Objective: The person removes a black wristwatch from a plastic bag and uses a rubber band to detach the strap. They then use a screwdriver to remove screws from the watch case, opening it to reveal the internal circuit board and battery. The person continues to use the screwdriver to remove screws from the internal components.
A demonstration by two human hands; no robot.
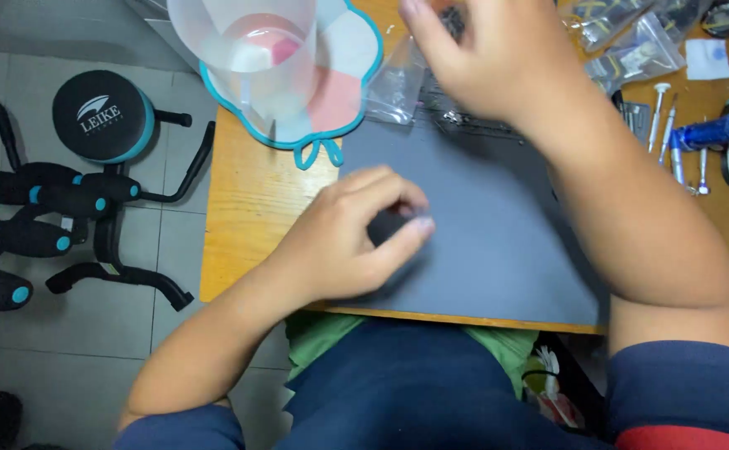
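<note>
Left hand (356, 233), fingers curled around a small dark object (389, 227), rests on the grey mat (498, 242). Right hand (481, 58), at 12 o'clock, reaches among small plastic bags (394, 83); grip indeterminate.

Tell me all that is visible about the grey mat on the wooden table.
The grey mat is a flat, matte, rectangular sheet, rubbery or silicone by its look. It lies flat on the wooden table, with its near edge close to the table's front edge. The left hand rests on its left part, fingers curled over something small and dark. The right forearm crosses its right side, and the right hand reaches past its far edge, where small dark parts lie. Its middle is bare.
</note>
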